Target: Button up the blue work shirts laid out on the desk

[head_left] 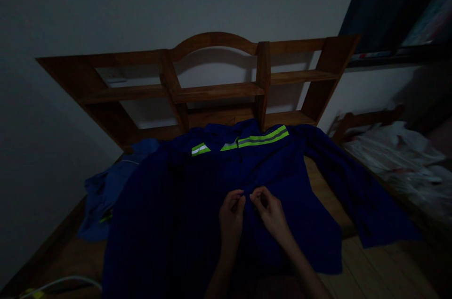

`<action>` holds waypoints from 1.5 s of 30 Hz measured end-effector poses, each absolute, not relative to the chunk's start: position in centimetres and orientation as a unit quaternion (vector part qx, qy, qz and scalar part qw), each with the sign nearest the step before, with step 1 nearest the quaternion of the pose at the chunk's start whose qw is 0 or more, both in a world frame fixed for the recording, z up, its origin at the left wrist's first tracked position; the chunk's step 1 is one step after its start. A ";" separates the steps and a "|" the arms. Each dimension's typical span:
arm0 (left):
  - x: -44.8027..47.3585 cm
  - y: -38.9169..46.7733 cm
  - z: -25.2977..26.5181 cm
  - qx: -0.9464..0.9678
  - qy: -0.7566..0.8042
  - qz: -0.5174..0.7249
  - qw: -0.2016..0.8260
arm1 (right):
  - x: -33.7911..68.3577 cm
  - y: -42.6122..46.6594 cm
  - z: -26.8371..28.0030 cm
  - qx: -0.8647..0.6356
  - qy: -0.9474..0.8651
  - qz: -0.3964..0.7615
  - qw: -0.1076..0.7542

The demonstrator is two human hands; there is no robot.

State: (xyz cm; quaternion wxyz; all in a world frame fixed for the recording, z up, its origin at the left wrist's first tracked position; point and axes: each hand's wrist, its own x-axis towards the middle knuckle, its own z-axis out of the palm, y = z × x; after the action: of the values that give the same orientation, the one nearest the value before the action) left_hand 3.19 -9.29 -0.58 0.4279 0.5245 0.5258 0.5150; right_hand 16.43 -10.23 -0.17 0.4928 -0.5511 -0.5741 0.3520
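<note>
A dark blue work jacket point(282, 176) with yellow-green and silver reflective stripes lies spread out, collar toward the shelf and sleeves out to both sides. Over its front middle, my left hand point(233, 205) is closed in a pinch. Close beside it, my right hand point(268, 209) pinches too, thumb against the fingers. Both sets of fingertips are at the jacket's front opening, a small gap apart. Dim light hides whether fabric or a fastener is between them.
Behind the jacket stands a wooden shelf unit point(219, 92) against the wall. A lighter blue garment point(102, 190) lies at the left, near a pale cable point(67, 279). White plastic bags point(399, 153) sit at the right by a wooden chair back point(367, 120).
</note>
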 end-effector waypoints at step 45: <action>3.4 -9.5 -0.6 0.611 0.538 0.478 0.331 | 16.3 -10.6 1.2 -0.522 -0.650 0.297 0.465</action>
State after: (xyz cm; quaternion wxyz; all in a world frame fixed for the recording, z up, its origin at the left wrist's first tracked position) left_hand 3.45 -9.52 -0.62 0.3306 0.6108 0.5377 0.4781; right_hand 16.30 -10.56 1.18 0.4646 -0.5222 -0.6504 0.2974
